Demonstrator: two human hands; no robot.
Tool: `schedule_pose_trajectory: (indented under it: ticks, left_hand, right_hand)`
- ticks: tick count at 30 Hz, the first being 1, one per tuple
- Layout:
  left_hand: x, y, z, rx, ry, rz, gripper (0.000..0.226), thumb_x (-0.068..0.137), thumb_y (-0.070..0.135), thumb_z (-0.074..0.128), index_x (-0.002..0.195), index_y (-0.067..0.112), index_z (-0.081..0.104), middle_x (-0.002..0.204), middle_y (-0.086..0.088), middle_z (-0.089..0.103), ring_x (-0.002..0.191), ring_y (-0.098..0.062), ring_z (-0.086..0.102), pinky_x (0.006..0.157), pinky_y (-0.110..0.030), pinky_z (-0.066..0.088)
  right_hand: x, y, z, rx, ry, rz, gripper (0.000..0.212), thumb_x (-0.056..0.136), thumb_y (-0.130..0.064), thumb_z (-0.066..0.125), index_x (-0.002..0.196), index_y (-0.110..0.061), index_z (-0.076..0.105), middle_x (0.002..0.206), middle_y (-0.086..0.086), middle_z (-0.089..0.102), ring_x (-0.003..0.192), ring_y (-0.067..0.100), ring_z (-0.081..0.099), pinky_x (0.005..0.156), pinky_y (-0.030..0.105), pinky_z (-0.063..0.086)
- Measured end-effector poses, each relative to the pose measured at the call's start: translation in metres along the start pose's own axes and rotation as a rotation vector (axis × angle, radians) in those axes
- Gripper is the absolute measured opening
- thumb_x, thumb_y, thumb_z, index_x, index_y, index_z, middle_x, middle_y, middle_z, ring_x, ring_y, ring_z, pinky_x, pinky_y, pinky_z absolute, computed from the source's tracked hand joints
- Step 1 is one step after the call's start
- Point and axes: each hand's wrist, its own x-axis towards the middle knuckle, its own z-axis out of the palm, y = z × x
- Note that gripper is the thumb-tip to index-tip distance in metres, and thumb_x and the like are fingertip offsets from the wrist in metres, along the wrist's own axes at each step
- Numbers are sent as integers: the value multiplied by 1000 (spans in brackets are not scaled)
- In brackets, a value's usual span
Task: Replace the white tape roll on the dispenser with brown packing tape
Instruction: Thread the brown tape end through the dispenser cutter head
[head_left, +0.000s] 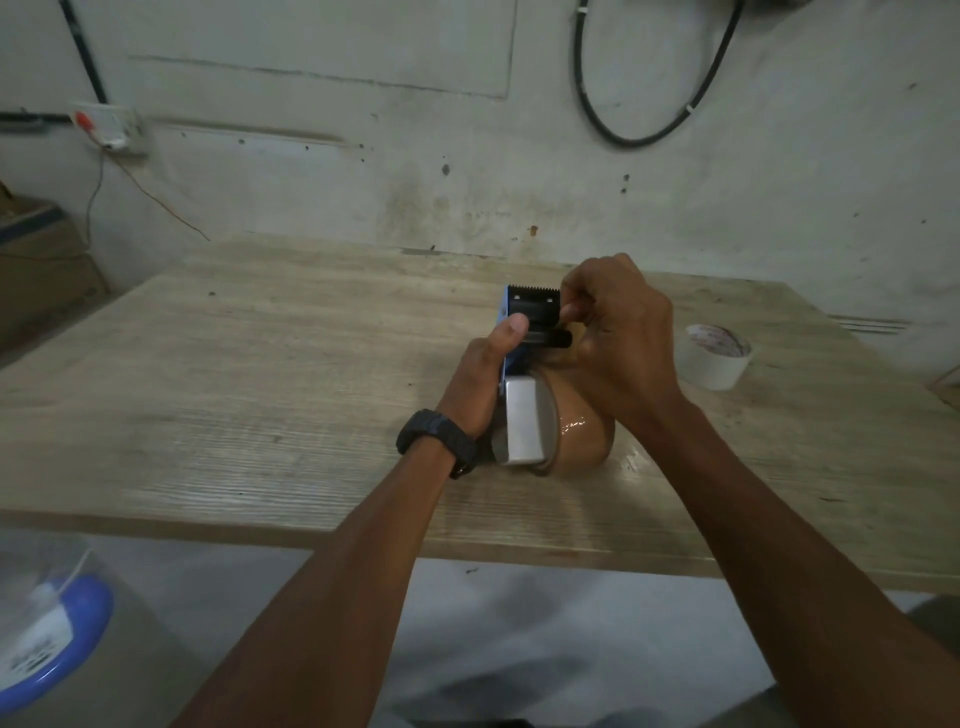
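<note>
so the brown tape roll (582, 431) is sitting on the dispenser (522, 421) at the end nearest you, and the white tape roll (714, 358) is off on the bench (260, 389), well to the right, on its side. looks to me like the swap itself is done and what's left is threading.

the thing that matters: the dispenser's long axis points straight away from you, roll at the near end, toothed blade (535, 289) at the far end. so the tape has to run forward, away from your body, over the roller (558, 339) and up to those teeth.

your left hand (485, 374) grips the frame from the left side, thumb laid on top just short of the roller. your right hand (618, 332) is the one at the working end, fingers (576, 312) curled in tight and pinching at the roller's right end. can't tell if the tape's loose end is actually in that pinch, your knuckles hide it.
</note>
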Motion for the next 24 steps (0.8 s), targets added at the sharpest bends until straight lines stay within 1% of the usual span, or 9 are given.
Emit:
schedule_pose_trajectory:
  ticks: [4,7,9,12,15,17,20,22,24]
  left_hand:
    - [0,-2,-2,-25,-42,-51,50,86,62,45,118,29,64,111,-2,74,101,-19,71,91,-38,51]
    - [2,-6,-3,-30,-25,-62,92,65,84,58,131,20,56,117,-7,71,99,-19,71,87,-36,52]
    - [3,-8,-4,-31,-31,-55,107,56,89,60,135,17,54,119,-12,69,99,-24,70,88,-41,53]
    - [2,-5,-2,-60,-16,-50,79,76,74,54,129,15,58,109,-7,71,91,-19,70,81,-36,51]
    - [4,-5,-3,-119,31,-6,50,89,54,43,120,21,63,103,-2,75,89,-19,71,80,-37,53]
    - [3,-4,-2,-144,44,14,47,89,53,44,118,22,64,101,-2,75,87,-20,70,78,-37,54]
    - [2,-2,-3,-156,91,27,44,87,56,47,110,26,68,95,1,77,83,-17,71,78,-37,52]
    - [1,-1,-3,-170,111,49,55,80,66,57,113,25,70,106,-2,76,95,-22,69,90,-43,52]
    - [3,-2,-2,-192,131,61,69,70,76,64,114,24,72,113,-7,73,105,-29,65,101,-53,45]
  right_hand:
    - [-3,4,1,28,-8,2,26,69,-21,51,78,2,59,77,12,58,67,29,58,51,43,52]
    - [-3,5,1,7,-10,-8,23,70,-21,60,80,0,59,79,11,59,68,27,59,53,43,53]
    - [-2,5,0,21,-5,0,25,69,-23,60,81,-1,60,78,8,60,67,26,59,54,40,53]
    - [1,6,1,108,32,127,6,76,-3,63,79,-8,62,72,-7,59,67,14,60,60,32,53]
    - [-3,6,1,380,47,447,14,84,-1,67,88,-14,65,75,-3,68,68,10,65,61,26,55]
    - [-10,2,0,551,74,572,18,87,-9,69,104,-11,65,87,9,72,75,18,70,62,25,58]
    - [-21,1,-1,585,127,633,36,94,-37,61,123,-17,56,114,0,66,96,15,67,74,26,58]
    - [-31,-4,-2,504,146,695,36,95,-47,54,122,-23,52,117,-8,61,101,13,64,78,31,57]
    - [-45,-9,-3,454,120,761,25,97,-44,53,106,-21,56,104,-7,63,92,11,62,76,33,53]
